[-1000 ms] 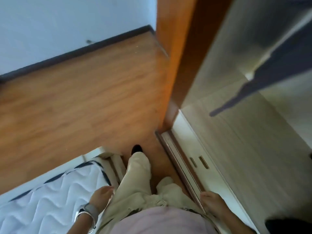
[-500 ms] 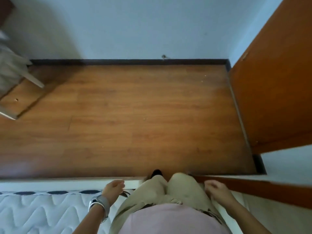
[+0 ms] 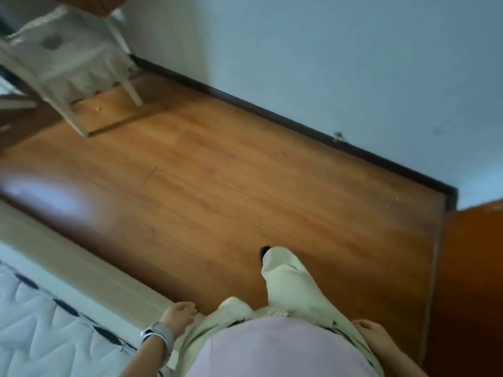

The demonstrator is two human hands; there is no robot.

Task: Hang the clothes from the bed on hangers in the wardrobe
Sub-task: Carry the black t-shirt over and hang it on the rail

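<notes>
Head cam | we're betw bed (image 3: 40, 330) & orange wardrobe panel (image 3: 473, 281) | left grip (image 3: 179, 317) loose by bed frame (image 3: 89, 270), holds nothing | right grip (image 3: 373, 338) relaxed at hip, holds nothing | clothes not in view | we judge them soft, light, limp: take at collar/shoulders.

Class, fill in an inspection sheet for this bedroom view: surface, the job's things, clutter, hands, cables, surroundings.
Surface: glossy brown wooden floor, a few pale specks on it.
Job's things: white quilted mattress at lower left; orange-brown wooden panel at right; no clothes or hangers seen.
Clutter: white-legged furniture wrapped in clear plastic, upper left.
Hands: left hand and right hand hang relaxed, holding nothing.
Cables: nothing seen.
Surroundings: pale wall, dark skirting board.
</notes>
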